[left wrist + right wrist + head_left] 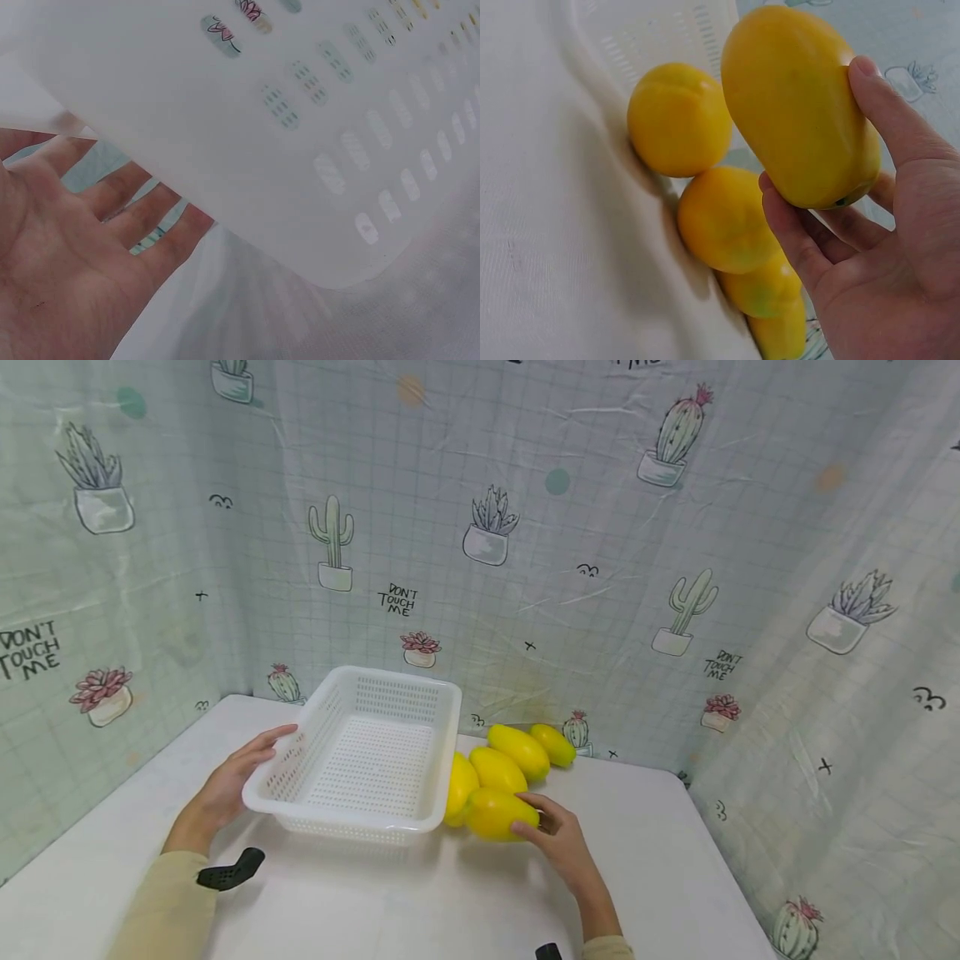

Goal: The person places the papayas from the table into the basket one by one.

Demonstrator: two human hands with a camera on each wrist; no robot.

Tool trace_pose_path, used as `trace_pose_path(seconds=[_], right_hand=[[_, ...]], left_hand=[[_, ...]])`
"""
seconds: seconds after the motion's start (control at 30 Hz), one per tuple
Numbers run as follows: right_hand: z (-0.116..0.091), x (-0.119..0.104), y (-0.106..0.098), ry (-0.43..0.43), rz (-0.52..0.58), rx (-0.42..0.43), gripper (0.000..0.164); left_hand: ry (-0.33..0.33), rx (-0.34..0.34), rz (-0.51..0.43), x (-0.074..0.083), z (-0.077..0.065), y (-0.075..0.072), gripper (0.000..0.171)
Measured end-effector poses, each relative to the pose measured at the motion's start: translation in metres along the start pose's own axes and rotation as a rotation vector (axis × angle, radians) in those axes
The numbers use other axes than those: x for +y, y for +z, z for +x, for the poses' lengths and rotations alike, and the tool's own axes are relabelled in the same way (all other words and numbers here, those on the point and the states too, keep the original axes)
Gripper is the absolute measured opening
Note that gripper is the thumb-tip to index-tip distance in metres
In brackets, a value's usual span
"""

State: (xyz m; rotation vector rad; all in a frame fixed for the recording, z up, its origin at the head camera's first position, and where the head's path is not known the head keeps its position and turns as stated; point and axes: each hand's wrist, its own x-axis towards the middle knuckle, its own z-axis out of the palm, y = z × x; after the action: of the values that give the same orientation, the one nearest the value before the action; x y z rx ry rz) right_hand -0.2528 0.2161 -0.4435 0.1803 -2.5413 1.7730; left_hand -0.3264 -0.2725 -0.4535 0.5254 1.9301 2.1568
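Note:
A white plastic basket point(367, 768) with a slotted wall is on the left side of the table, its inside bare. My left hand point(225, 789) is at its left side, and in the left wrist view the extended fingers point(124, 187) reach behind the basket wall point(187, 150), which hides their tips. Right of the basket, my right hand point(562, 843) grips one end of a yellow papaya point(495, 814) between thumb and fingers. The right wrist view shows this held papaya point(795, 105) in front of several other papayas point(679, 120).
More yellow papayas point(517, 752) lie in a cluster between the basket and the back edge of the white table point(645, 860). A curtain point(525, 610) printed with cacti hangs around the table's back and sides. Black wrist mounts point(231, 870) sit at both sleeves.

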Motion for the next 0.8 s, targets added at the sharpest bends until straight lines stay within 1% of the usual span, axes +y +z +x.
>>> trace_pose_path(seconds=[0.23,0.4,0.57,0.67,0.8], right_hand=[[0.001,-0.005,0.001,-0.036,0.0,0.004,0.042],[0.003,-0.006,0.002,-0.039,0.011,-0.004,0.045],[0.004,-0.011,0.004,-0.022,0.015,-0.007,0.043],[0.002,-0.019,0.006,-0.023,0.003,-0.009,0.043],[-0.004,-0.036,0.008,-0.036,-0.016,-0.011,0.046]], left_hand=[[-0.01,0.014,0.002,0.0,0.001,0.0,0.048],[-0.006,0.016,-0.002,-0.001,0.001,0.0,0.048],[-0.004,0.014,0.006,-0.001,0.001,0.0,0.048],[-0.006,0.013,0.002,0.0,0.001,0.001,0.048],[-0.008,0.008,-0.008,0.001,0.0,0.002,0.048]])
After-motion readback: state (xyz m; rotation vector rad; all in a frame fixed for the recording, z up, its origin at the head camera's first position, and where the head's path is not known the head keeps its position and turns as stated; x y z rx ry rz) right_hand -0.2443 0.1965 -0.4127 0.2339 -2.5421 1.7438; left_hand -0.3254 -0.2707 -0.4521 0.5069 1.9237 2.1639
